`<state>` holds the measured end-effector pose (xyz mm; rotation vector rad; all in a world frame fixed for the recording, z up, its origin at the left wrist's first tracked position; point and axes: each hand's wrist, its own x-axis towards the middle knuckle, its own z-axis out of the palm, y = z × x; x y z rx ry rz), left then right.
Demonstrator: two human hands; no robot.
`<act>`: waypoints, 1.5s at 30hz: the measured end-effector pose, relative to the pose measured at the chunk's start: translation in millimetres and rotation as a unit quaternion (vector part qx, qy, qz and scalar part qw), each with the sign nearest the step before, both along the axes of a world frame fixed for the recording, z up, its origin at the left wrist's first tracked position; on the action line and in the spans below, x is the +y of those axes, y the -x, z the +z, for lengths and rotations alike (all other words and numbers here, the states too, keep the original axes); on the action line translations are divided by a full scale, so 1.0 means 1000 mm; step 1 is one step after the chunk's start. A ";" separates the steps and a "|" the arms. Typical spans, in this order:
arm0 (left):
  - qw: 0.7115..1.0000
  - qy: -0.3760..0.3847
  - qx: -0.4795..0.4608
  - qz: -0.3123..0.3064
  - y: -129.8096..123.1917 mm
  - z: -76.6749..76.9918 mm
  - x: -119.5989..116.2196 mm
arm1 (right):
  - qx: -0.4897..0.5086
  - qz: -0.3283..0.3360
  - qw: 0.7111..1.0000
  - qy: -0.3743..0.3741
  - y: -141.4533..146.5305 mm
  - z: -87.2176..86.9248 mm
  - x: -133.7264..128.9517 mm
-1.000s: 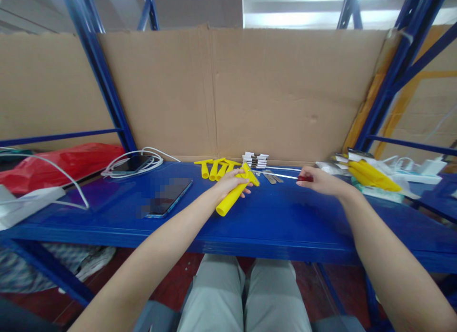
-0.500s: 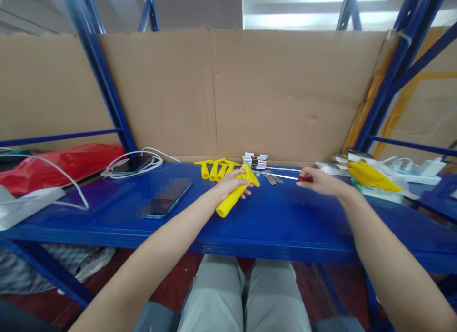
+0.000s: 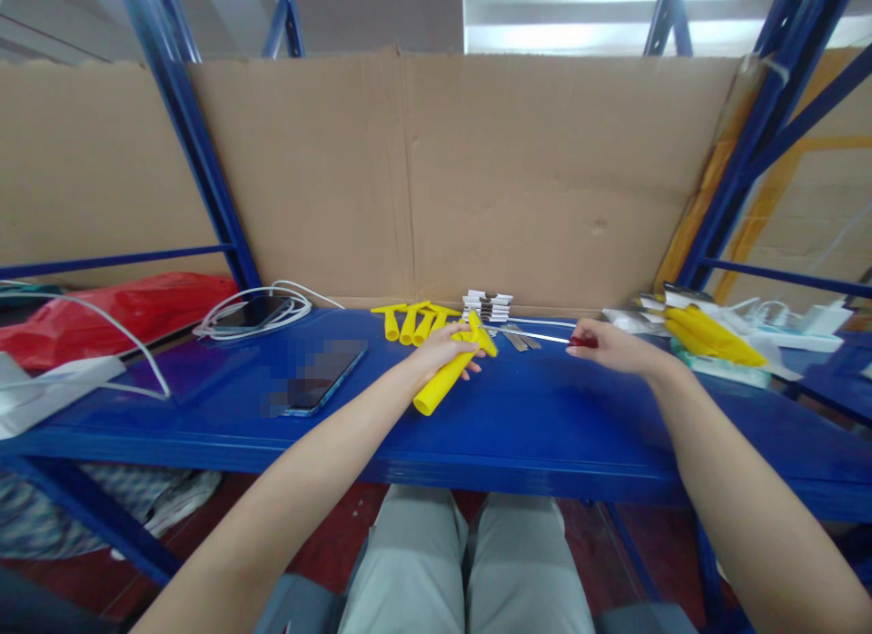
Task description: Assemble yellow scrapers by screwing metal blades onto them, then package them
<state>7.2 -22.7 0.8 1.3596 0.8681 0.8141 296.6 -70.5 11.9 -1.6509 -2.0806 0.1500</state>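
My left hand (image 3: 437, 351) is wrapped round a yellow T-shaped scraper handle (image 3: 436, 393), its hollow round end pointing toward me. In my right hand (image 3: 606, 341) is a screwdriver (image 3: 538, 335) with a red grip, pinched in closed fingers. Its long metal shaft runs left to the head of the yellow handle; whether the tip sits in a screw is too small to tell. Behind my left hand, several similar yellow handles (image 3: 407, 327) lie in a row. Flat metal blades (image 3: 521, 341) rest just beyond the shaft, near a stack of small white packs (image 3: 487, 305).
On the blue table (image 3: 545, 434), a phone (image 3: 323, 380) lies left of my forearm. Coiled white cable (image 3: 292, 307) and a red bag (image 3: 136, 316) are farther left. Yellow packaging (image 3: 712, 336) and a white power strip (image 3: 804, 341) sit at right. Cardboard (image 3: 510, 180) walls the back.
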 end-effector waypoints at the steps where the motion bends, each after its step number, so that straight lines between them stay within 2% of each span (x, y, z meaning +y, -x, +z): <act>1: 1.000 -0.003 0.001 0.001 0.000 0.000 -0.001 | 0.000 0.000 1.000 0.001 0.000 0.000 0.000; 5: 0.999 -0.028 0.017 0.014 -0.002 0.000 -0.003 | -0.005 0.001 1.000 -0.007 0.001 0.000 -0.001; 12: 0.990 -0.094 0.074 0.071 -0.004 -0.001 -0.005 | -0.031 -0.007 0.999 -0.030 0.011 0.006 -0.006; 20: 0.969 -0.170 0.135 0.121 0.002 0.001 0.000 | -0.067 0.015 0.990 -0.122 0.022 0.007 -0.009; 25: 0.953 -0.212 0.157 0.150 0.007 0.000 0.008 | -0.103 0.010 0.986 -0.130 0.032 0.004 -0.009; 34: 0.952 -0.206 0.171 0.148 0.007 0.000 0.009 | -0.091 -0.021 0.988 -0.126 0.038 0.001 -0.009; 40: 0.954 -0.192 0.179 0.142 0.007 -0.001 0.010 | -0.104 0.001 0.983 -0.151 0.035 0.002 -0.008; 45: 0.950 -0.201 0.195 0.134 0.009 -0.002 0.011 | -0.113 0.001 0.984 -0.137 0.033 0.001 -0.007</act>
